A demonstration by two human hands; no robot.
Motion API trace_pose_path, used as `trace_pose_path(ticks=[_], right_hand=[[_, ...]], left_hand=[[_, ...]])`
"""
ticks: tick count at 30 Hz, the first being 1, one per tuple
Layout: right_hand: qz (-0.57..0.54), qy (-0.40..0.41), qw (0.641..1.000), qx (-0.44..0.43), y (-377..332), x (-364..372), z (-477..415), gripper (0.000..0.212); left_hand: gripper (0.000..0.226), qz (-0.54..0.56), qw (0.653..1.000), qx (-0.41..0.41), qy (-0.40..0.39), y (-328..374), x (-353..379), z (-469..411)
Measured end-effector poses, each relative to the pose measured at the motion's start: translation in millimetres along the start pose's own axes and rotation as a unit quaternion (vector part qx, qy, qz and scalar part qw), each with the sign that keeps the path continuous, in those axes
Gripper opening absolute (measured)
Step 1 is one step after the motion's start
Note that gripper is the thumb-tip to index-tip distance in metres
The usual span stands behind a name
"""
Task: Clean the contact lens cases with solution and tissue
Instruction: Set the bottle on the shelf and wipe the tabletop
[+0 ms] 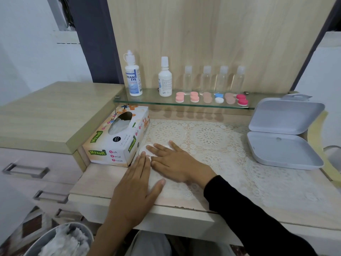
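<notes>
**Work piece.** A white tissue (144,153) lies on the lace mat (212,137), just beside the tissue box (116,139). Only its rounded upper edge and a pale strip near the left thumb show. Whether a case is wrapped inside cannot be told.

**Hands.** The left hand (136,183) and right hand (175,160) both lie flat on the tissue, fingers straight and spread, pressing down and gripping nothing. Their fingertips meet over the tissue's upper edge.

**Cases and solution.** The contact lens cases (219,97) stand in a row on the glass shelf (147,101), well apart from the hands. The solution bottle (133,76) and a second white bottle (165,78) stand at the shelf's left end, and four clear bottles (206,78) stand behind the cases.

**Surroundings.** A grey box (284,133) lies open at the right. A bin (60,239) with crumpled tissues sits lower left.

**Step in hand.** Judged: flattening or blotting with the tissue.

**Next move.** Probably lift one hand to the shelf and pick a case without knocking its neighbours.
</notes>
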State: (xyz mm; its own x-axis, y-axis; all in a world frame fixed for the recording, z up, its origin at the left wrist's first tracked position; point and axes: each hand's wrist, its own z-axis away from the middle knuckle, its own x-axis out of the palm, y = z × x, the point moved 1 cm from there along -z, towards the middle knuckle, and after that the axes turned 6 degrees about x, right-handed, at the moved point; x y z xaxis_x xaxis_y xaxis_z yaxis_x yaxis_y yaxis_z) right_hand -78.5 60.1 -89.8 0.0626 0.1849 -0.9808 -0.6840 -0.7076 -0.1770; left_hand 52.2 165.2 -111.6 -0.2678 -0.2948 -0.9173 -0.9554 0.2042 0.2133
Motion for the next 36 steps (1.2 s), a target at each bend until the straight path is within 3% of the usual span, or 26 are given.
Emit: trace_pose_path(ticks=[8,13,23,29,36], right_hand=[[-0.002,0.004,1.000,0.026,8,-4,-12,0.047],[-0.026,0.016,0.998,0.052,15,-6,-16,0.047],[-0.014,0.031,0.999,0.027,19,0,12,0.048],[-0.033,0.047,0.993,0.106,39,-8,5,0.049],[-0.030,0.051,0.998,0.033,17,5,37,0.048]], left_hand=[[0.089,-0.012,1.000,-0.002,-0.012,3,-5,0],[0.102,-0.012,1.000,-0.007,-0.021,2,-5,1],[0.092,-0.017,0.999,-0.010,-0.029,2,-5,-1],[0.090,-0.010,1.000,-0.013,-0.026,3,-5,0],[0.089,-0.021,0.999,-0.005,-0.027,3,-5,0]])
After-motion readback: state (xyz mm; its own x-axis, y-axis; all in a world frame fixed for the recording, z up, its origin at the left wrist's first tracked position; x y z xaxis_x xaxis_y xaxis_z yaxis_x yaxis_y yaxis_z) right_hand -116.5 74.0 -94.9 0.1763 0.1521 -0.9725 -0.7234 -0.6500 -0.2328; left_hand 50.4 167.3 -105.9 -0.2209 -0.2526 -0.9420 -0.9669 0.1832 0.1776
